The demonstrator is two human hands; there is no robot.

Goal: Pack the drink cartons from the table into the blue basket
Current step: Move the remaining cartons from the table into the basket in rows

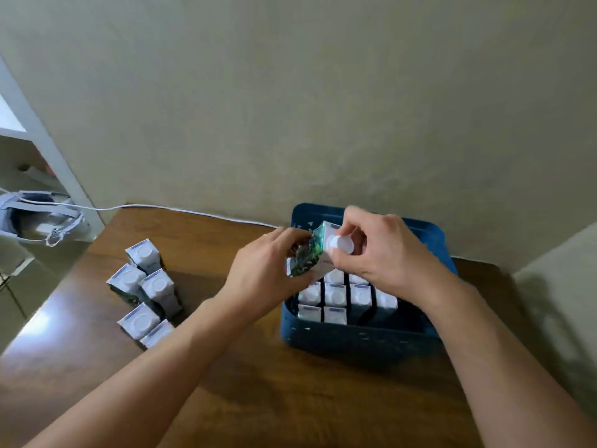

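Head view: both hands meet over the blue basket point(326, 342), which sits on the wooden table point(200, 240) at its far right, close to the wall. Between them is one drink carton point(315, 257), tilted w/ its white cap pointing toward the camera & right, held just above the packed rows. The left hand point(268, 273) has fingers curled round the carton's green printed side, nr its base; the right hand point(384, 250) pinches the top end, fingers wrapped abt the cap area. So both are grasping the same carton, neither released. Inside the basket, packed cartons point(336, 297) stand upright, caps up, in tidy rows; how many rows lie under the hands can't be told. The near right part of the basket looks dark & unfilled, so there seems to be room left. On the table's left, well apart from the basket, a cluster of loose cartons point(145, 292) waits, approx six, upright. A white cable point(181, 210) runs along the far table edge; a grey bag point(38, 218) lies beyond the table at left. Judged step: seating one carton into the basket, task roughly past halfway. Next move prob. calls for righting the carton to vertical, lining it w/ a free slot beside its neighbours, lowering it w/o knocking them, then letting go & reaching left for another.
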